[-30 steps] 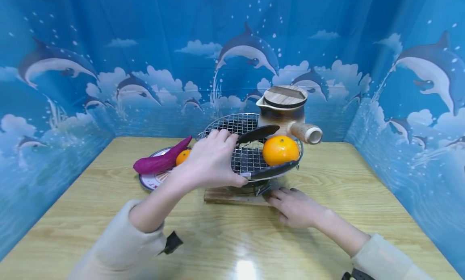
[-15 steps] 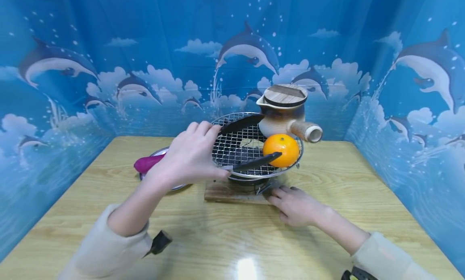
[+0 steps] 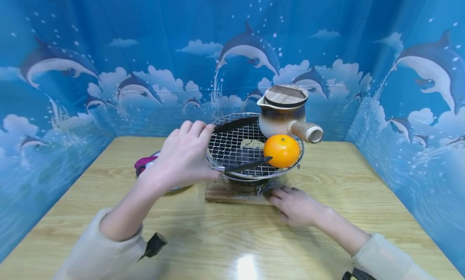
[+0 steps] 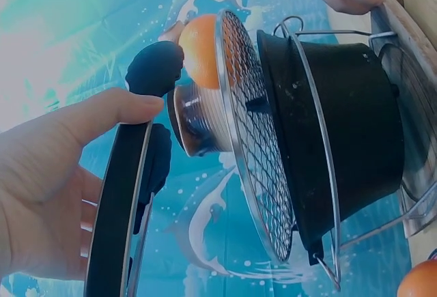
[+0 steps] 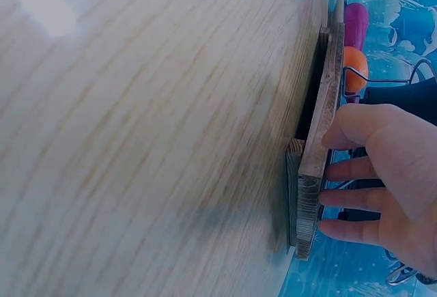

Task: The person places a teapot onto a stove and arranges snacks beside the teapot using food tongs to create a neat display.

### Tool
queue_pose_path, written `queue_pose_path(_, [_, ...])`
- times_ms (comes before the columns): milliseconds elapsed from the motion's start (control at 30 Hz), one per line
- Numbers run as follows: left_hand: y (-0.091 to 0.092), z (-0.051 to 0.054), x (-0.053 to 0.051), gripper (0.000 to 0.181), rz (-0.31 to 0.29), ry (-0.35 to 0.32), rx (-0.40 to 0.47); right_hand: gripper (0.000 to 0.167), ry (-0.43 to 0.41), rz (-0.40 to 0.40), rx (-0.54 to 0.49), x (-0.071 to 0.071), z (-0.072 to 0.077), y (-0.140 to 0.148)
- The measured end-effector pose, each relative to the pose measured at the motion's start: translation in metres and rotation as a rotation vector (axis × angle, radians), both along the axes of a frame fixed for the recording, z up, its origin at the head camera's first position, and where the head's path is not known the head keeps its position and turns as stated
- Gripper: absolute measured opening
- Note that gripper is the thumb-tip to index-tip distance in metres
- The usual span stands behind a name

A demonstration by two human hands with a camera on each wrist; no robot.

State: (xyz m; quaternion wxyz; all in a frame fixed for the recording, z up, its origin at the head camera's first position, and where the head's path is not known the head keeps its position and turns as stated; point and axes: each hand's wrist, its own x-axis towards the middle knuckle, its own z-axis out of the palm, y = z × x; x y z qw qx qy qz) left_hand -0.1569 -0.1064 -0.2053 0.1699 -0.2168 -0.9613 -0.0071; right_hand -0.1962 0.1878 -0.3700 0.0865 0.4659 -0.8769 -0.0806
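Observation:
My left hand (image 3: 183,155) holds a pair of black-tipped tongs (image 3: 247,164), their two arms spread apart over the round wire mesh (image 3: 232,149). Nothing sits between the tips. A large orange (image 3: 281,151) rests on the mesh at the right; one tong tip overlaps it in the head view, and contact cannot be told. Under the mesh, the left wrist view shows a black pot-shaped stove (image 4: 341,119) in a wire frame. My right hand (image 3: 299,207) rests its fingertips on the right end of the wooden board (image 3: 232,196) beneath the stove.
A side-handled teapot (image 3: 281,118) with a wooden lid stands at the mesh's back right. Left of the stove, a plate (image 3: 178,189) with a purple long vegetable (image 3: 143,163) is mostly behind my left hand. The right wrist view shows a smaller orange (image 5: 354,68) there.
My left hand has drawn the tongs back to the left, off the large orange, and the tong arms have moved with it. The right hand has stayed on the board.

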Motion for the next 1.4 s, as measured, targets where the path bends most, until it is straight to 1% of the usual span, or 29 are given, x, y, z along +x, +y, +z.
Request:
queue_pose_path(133, [-0.007, 0.001, -0.001, 0.099, 0.011, 0.014, 0.013, 0.039, 0.005, 0.008, -0.009, -0.001, -0.002, 0.0])
queue_pose_path(267, [-0.016, 0.003, -0.003, 0.099, 0.035, 0.018, 0.022, 0.039, 0.002, 0.008, -0.008, -0.002, -0.003, 0.0])
queue_pose_path(467, [-0.032, 0.005, -0.007, 0.098, 0.099, -0.011, 0.04, 0.04, -0.001, 0.01, -0.02, -0.002, -0.002, 0.0])
queue_pose_path(633, [-0.047, 0.005, -0.01, 0.097, 0.153, -0.042, 0.09, 0.041, 0.008, 0.019, -0.023, -0.002, -0.001, 0.0])
queue_pose_path(767, [-0.06, 0.004, -0.015, 0.1, 0.219, -0.071, 0.119, 0.039, -0.004, 0.009, -0.018, -0.002, -0.001, 0.0])
queue_pose_path(900, [-0.072, 0.0, -0.021, 0.102, 0.283, -0.101, 0.129, 0.038, -0.019, -0.004, -0.009, -0.001, 0.0, -0.001])
queue_pose_path(1067, [-0.085, -0.009, -0.029, 0.103, 0.337, -0.14, 0.137, 0.037, -0.016, -0.006, -0.003, -0.001, 0.0, 0.0])
queue_pose_path(1233, [-0.094, -0.016, -0.035, 0.104, 0.375, -0.165, 0.139, 0.038, -0.01, -0.007, -0.006, -0.002, -0.001, 0.001])
queue_pose_path(1400, [-0.102, -0.021, -0.039, 0.107, 0.389, -0.193, 0.132, 0.04, -0.019, -0.008, -0.004, -0.002, -0.001, 0.001])
